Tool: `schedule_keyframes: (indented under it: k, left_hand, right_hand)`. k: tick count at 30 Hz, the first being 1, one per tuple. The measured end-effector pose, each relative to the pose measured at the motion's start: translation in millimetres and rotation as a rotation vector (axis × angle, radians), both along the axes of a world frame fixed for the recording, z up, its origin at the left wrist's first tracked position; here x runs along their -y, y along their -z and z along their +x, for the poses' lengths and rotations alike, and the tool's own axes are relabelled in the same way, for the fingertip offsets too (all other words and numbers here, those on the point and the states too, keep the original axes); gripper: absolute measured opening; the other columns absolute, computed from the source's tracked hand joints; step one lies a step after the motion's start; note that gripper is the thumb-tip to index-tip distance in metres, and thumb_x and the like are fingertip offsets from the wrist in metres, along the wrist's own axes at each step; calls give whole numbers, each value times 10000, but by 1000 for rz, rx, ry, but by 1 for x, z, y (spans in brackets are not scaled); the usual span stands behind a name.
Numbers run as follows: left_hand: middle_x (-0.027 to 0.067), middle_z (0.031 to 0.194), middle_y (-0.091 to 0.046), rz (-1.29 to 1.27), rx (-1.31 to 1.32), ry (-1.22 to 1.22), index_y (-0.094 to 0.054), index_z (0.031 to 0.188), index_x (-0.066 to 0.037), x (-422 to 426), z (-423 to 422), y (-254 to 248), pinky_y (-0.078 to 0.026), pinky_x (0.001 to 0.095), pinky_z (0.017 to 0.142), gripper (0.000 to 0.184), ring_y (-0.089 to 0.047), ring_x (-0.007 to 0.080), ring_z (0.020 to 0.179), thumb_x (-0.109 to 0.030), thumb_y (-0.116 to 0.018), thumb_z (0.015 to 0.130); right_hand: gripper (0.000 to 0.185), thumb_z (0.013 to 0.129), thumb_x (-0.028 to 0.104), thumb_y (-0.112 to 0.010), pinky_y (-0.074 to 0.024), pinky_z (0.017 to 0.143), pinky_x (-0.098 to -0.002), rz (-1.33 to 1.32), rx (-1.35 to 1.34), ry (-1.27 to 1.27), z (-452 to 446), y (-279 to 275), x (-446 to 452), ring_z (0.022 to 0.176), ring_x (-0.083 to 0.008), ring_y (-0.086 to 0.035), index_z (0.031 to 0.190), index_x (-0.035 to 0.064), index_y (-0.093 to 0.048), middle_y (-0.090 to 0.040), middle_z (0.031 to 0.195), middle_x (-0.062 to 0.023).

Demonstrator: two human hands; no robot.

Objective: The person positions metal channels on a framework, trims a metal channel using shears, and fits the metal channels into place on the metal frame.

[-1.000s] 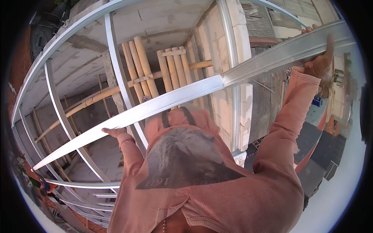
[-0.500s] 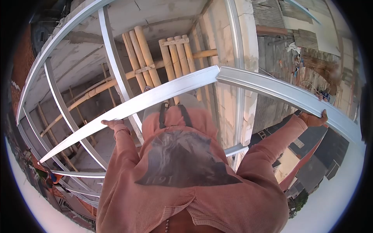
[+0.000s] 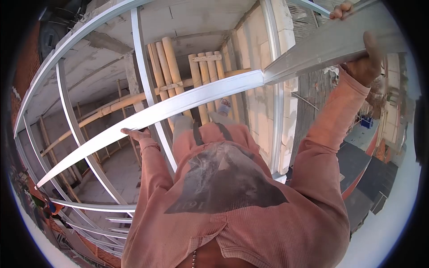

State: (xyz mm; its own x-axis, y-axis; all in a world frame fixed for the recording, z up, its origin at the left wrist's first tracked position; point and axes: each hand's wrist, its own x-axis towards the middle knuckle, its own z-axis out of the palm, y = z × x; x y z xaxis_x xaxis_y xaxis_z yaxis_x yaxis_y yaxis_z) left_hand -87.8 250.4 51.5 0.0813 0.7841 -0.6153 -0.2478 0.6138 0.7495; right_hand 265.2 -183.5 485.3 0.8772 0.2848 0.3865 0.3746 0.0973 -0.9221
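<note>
A long silvery metal channel (image 3: 178, 104) runs across in front of me, with a kink near its middle. At its lower edge my left hand (image 3: 137, 134) grips the left section, its farther fingers partly hidden behind the metal. My right hand (image 3: 366, 64) holds the raised right section (image 3: 319, 44) of the channel, slightly blurred. That hand's palm and thumb are at the lower edge, while fingertips show over the upper edge. The right section tilts upward and toward me from the kink.
Metal frame bars (image 3: 142, 58) cross the opening below. Beneath them are bamboo poles (image 3: 169, 62), one long horizontal bamboo pole (image 3: 111, 107), and my foot (image 3: 224, 106). A block wall (image 3: 286, 120) rises at right, with a steep drop to roofs (image 3: 353, 165) beyond.
My right hand has lifted the channel's right section up and turned it, so its angle at the kink changed. My left hand stays on the left section, shifted slightly within the view.
</note>
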Motion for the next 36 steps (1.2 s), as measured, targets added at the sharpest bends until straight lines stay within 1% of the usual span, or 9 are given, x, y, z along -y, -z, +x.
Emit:
schedule_keyframes:
  k: [3, 6, 9, 11, 18, 22, 27, 31, 36]
  left_hand:
    - [96, 1617, -344, -37, 6, -8, -277, 1599, -181, 8, -4, -7, -366, 528, 1174, 982, -403, 308, 1443, -857, -368, 893]
    - [135, 1463, -512, -50, 68, -23, -381, 1527, -139, 16, 2, -24, -410, 536, 1143, 1013, -510, 327, 1334, -900, -282, 866]
    - [174, 1324, -620, -9, 171, -110, -476, 1445, -62, 12, 12, -24, -495, 535, 1075, 1052, -596, 348, 1224, -897, -194, 872]
    - [184, 1270, -647, 40, 264, -174, -517, 1398, -37, 14, 12, -21, -513, 540, 1053, 1084, -608, 340, 1200, -907, -159, 860]
    - [71, 1578, -386, 71, 295, -189, -325, 1563, -183, 12, 24, -64, -427, 484, 1166, 877, -443, 296, 1398, -805, -329, 943]
    - [106, 1573, -378, 90, 257, -160, -309, 1571, -184, -9, 3, 20, -408, 527, 1169, 954, -416, 326, 1409, -862, -280, 901]
    - [135, 1507, -470, 57, 187, -199, -324, 1562, -186, 8, 52, -33, -443, 562, 1139, 984, -533, 353, 1306, -884, -188, 882]
    - [150, 1360, -611, -6, 125, -293, -424, 1497, -108, 9, 56, -40, -521, 555, 1071, 977, -627, 363, 1195, -835, -115, 922]
    - [161, 1276, -666, -85, -112, -363, -508, 1437, -36, 11, 48, -46, -529, 537, 1071, 1010, -620, 379, 1210, -820, -115, 937]
  right_hand:
    - [692, 781, 293, -751, -539, 887, -399, -119, 46, -174, 23, 27, -101, 980, -298, -670, 1326, -60, -510, -656, 1048, -210]
    - [807, 780, 411, -775, -542, 857, -364, -492, 749, -370, 16, 68, -215, 926, -295, -683, 1333, -92, -471, -657, 938, -227]
    - [927, 710, 483, -788, -563, 824, -449, -983, 158, -659, -37, 111, -305, 952, -377, -687, 1395, -21, -420, -661, 1100, -225]
    - [887, 704, 480, -768, -575, 789, -481, -1053, 245, -743, -74, 170, -342, 917, -406, -697, 1373, 1, -436, -662, 1081, -209]
    - [854, 697, 465, -764, -548, 819, -525, -1222, 275, -968, -179, 273, -353, 993, -410, -697, 1381, 44, -473, -649, 1138, -218]
    - [817, 736, 488, -774, -559, 806, -511, -1162, 307, -942, -175, 243, -348, 980, -403, -692, 1361, 56, -474, -641, 1124, -194]
    - [805, 702, 434, -830, -572, 801, -481, -914, 367, -638, -115, 129, -314, 980, -403, -686, 1330, 65, -487, -640, 1146, -205]
    - [804, 675, 366, -908, -563, 789, -454, -491, 779, -179, -41, 40, -222, 872, -354, -693, 1262, -3, -502, -657, 1024, -218]
    - [461, 825, 173, -779, -521, 727, -361, -44, 229, 422, -6, -25, -36, 763, -198, -606, 1155, 3, -507, -595, 886, -86]
